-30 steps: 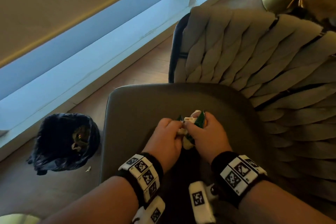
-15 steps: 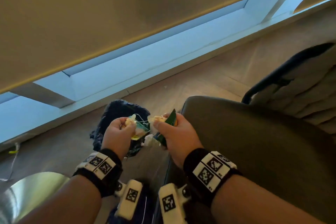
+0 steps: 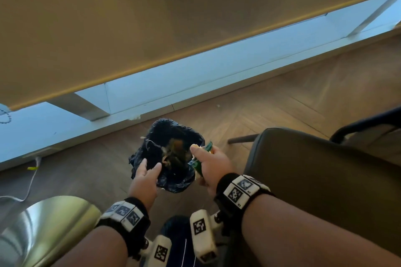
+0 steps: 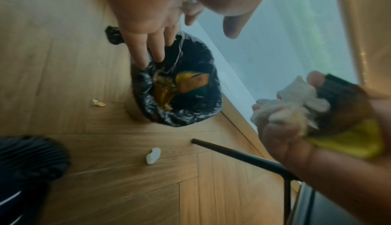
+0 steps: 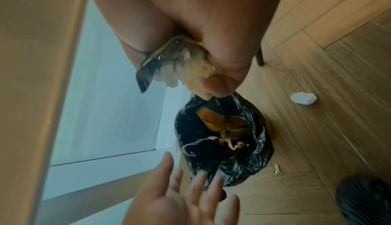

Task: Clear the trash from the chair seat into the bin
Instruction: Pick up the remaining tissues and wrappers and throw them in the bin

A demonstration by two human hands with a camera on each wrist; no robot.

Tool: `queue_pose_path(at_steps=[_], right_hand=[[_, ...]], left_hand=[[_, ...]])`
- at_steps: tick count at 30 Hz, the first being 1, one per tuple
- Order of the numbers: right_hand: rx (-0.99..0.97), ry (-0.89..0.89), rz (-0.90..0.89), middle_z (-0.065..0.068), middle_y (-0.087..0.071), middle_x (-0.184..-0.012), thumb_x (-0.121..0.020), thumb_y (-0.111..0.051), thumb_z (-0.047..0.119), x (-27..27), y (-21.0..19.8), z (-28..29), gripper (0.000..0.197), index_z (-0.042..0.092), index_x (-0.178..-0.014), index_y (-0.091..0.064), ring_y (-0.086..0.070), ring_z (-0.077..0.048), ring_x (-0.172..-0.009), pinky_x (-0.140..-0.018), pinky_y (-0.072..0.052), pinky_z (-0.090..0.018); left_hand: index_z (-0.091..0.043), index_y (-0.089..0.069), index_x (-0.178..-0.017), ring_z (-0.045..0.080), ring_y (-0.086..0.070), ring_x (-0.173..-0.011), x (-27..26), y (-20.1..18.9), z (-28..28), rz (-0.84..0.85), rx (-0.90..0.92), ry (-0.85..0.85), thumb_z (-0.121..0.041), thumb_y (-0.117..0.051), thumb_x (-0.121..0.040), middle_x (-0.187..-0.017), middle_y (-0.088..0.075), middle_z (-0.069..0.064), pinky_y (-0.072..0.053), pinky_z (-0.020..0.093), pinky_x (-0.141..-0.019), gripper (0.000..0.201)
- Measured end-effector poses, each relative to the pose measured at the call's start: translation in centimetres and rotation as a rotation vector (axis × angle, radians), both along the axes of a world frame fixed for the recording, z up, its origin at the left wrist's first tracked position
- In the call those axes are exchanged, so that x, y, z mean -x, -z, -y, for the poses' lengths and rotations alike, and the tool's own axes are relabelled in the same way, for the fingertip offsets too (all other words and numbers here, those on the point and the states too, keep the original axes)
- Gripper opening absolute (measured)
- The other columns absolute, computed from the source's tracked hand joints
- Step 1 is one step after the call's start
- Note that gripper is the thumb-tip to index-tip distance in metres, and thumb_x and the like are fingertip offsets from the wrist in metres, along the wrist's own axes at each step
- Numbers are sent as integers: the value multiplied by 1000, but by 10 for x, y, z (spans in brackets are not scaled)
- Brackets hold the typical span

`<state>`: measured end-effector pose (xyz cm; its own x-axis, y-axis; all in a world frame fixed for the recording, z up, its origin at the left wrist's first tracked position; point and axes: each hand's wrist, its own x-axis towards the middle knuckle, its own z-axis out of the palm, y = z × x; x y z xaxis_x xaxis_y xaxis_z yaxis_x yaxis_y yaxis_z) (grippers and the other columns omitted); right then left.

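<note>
A small bin (image 3: 171, 154) lined with a black bag (image 4: 180, 84) (image 5: 224, 145) stands on the wood floor by the window. Orange and green wrappers lie inside it. My left hand (image 3: 145, 178) hovers over its near rim with fingers (image 4: 148, 47) spread and straight, holding nothing. My right hand (image 3: 208, 162) grips a bundle of trash (image 4: 296, 99) (image 5: 182, 68) at the bin's right edge: crumpled white tissue with a green and yellow wrapper (image 3: 207, 147). The dark chair seat (image 3: 314, 175) lies to the right, with nothing on the part in view.
A white tissue ball (image 4: 153, 155) (image 5: 303, 98) and a small yellow scrap (image 4: 98, 103) lie on the floor near the bin. A thin black chair leg (image 4: 239, 156) slants beside it. A brass lamp base (image 3: 43, 230) sits at lower left, a white cable (image 3: 28, 182) trails nearby.
Both hands moved left from the chair seat to over the bin. My left hand let go of its trash and opened; the right still holds its bundle.
</note>
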<state>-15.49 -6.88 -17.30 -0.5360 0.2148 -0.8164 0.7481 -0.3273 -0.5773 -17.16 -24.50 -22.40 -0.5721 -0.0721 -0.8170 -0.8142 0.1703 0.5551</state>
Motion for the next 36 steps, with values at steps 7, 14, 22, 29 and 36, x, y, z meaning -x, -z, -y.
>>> queue_pose_path(at_steps=[7, 14, 22, 29, 36], right_hand=[[71, -12, 121, -8, -62, -118, -82, -46, 70, 31, 36, 25, 64, 23, -126, -53, -61, -28, -103, -91, -54, -46], [-303, -544, 134, -13, -61, -118, -106, -40, 31, 47, 36, 25, 41, 7, -133, -59, -53, -33, -127, -111, -39, -45], [275, -45, 105, -16, -44, -146, -91, -42, 8, 14, 39, 2, 67, 23, -155, -28, -51, -35, -121, -96, -52, -59], [350, 66, -43, -17, -69, -117, -97, -48, 4, -50, -33, -47, 30, 14, -123, -58, -71, -29, -104, -88, -60, -43], [-140, -34, -19, -8, -69, -114, -95, -55, 13, -183, -126, -159, 19, 25, -107, -65, -66, -24, -106, -96, -57, -45]], left_hand=[[-31, -22, -152, 26, -56, -108, -35, 21, 0, 94, 34, 2, -34, -52, -99, -136, -45, -1, -50, 53, -92, 61], [-28, -24, -153, 35, -55, -113, -41, 21, -5, 99, -15, -87, -24, -56, -99, -104, -53, -4, -45, 63, -101, 63], [-27, -27, -151, 29, -57, -113, -30, -8, -14, -43, 86, 109, -26, -52, -97, -138, -51, 13, -48, 52, -95, 59], [-24, -63, -110, 21, -67, -93, -36, -71, -73, -272, 142, 497, -22, -55, -97, -104, -70, 6, -56, 50, -89, 16], [-26, -62, -100, 15, -63, -71, -100, -179, -174, -502, 109, 871, -18, -53, -97, -85, -66, 4, -50, 28, -66, 13]])
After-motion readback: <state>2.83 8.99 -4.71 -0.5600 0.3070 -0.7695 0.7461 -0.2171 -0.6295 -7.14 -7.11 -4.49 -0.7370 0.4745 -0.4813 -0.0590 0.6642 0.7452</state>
